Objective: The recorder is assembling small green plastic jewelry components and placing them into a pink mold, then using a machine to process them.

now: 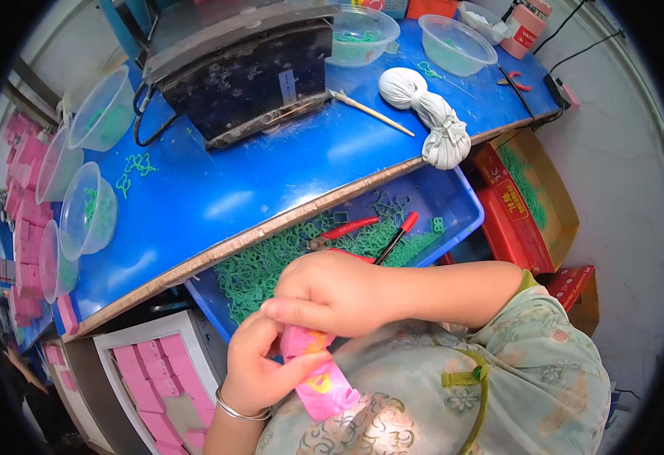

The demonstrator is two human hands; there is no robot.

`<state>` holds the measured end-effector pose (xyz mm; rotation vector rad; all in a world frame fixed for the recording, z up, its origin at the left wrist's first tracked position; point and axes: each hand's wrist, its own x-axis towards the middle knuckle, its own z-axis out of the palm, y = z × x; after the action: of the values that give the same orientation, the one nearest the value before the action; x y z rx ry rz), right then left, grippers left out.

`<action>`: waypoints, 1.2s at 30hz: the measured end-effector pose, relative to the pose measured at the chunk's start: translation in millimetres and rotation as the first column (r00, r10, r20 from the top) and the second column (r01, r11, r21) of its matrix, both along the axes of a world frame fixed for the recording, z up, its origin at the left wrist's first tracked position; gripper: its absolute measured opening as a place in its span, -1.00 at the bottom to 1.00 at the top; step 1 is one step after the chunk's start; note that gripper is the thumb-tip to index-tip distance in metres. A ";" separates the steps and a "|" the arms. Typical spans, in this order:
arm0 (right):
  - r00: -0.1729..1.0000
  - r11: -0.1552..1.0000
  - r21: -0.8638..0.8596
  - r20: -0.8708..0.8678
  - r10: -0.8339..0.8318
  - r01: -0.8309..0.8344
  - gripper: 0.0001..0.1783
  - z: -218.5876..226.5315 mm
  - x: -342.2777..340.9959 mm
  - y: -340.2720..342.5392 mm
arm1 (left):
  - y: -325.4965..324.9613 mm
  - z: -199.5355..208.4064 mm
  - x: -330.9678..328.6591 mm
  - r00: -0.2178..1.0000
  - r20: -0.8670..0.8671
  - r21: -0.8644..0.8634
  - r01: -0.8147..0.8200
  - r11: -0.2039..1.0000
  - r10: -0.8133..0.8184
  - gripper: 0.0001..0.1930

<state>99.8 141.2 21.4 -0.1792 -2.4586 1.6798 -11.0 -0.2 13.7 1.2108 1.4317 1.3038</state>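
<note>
We grip a bright pink, oblong block with yellow patches (326, 403) over our lap, in front of a long blue tabletop (248, 171) with a worn, pale edge. Our left hand (260, 360), a silver bangle (239, 410) at its wrist, closes around the block's side, the thumb lying across its face and the lower end left exposed. Our right hand (339, 292) curls over the upper end; its fingertips are hidden, so we cannot tell whether it grips the block or something smaller. Good handling, in our judgement, calls for a firm left hold, the thumb clear of wherever the right fingers press, and even, light pressure, since the block may dent if it is as soft as it looks. Just beyond our hands, a blue plastic tray (447, 194) holds a heap of thin green looped pieces (248, 271), with red-handled pliers (353, 227) and a black pen with a red end (397, 238) lying on top; working over the lap, we would do well to angle our knuckles away from those tools.
</note>
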 end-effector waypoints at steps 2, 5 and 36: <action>0.990 0.993 -0.074 0.113 -0.081 0.090 -0.65 -0.1 -0.2 3.2 | 1.0 -6.6 -5.4 0.997 -0.047 -0.016 -0.057 0.998 0.056 -0.72; 0.966 0.931 -0.278 0.173 -0.194 0.237 -0.70 -4.8 5.9 1.4 | 3.8 -5.3 -0.3 0.988 -0.032 -0.028 -0.154 0.988 0.153 -0.72; 0.937 0.921 -0.372 -0.269 -0.223 0.113 -0.69 -10.0 26.6 -11.9 | 4.1 -0.5 1.4 0.940 0.293 0.114 -0.215 0.970 0.174 -0.73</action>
<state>126.4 129.3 11.3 -0.1543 -1.8529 1.8922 -9.6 4.0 13.2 0.9431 1.2911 1.6689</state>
